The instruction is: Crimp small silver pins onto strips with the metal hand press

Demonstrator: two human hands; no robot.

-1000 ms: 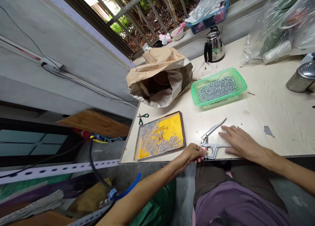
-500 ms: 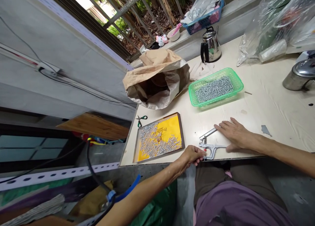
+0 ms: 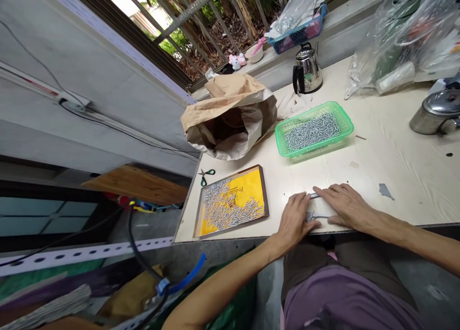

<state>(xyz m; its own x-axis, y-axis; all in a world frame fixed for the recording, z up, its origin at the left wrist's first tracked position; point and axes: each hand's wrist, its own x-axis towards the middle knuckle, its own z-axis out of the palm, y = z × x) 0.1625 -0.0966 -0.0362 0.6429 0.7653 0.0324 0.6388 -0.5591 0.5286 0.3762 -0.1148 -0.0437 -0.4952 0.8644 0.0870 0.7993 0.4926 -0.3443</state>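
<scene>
At the table's front edge lies a silver hand press plier (image 3: 319, 217) with two long handles. My left hand (image 3: 295, 216) is closed over its head and hides the jaws and spring. My right hand (image 3: 348, 206) grips the handle ends, fingers over the upper handle and thumb by the lower one. Whether a small piece sits in the jaws is hidden. Left of my left hand is a shallow tray (image 3: 265, 191) with a yellow bottom, partly covered by small silver metal pieces (image 3: 233, 214). Beyond my hands stands a green plastic basket (image 3: 287, 153) of similar silver pieces (image 3: 312, 132).
An open brown paper bag (image 3: 230, 104) stands behind the tray, with green-handled scissors (image 3: 206, 175) at the table's left edge. Farther back are a steel kettle (image 3: 308, 71) and clear plastic bags (image 3: 395, 47). A lidded metal pot (image 3: 436, 110) is at the right.
My left hand has moved right from pinching at the plier's jaw to covering its head. My right hand has pressed the upper handle down closer to the lower one.
</scene>
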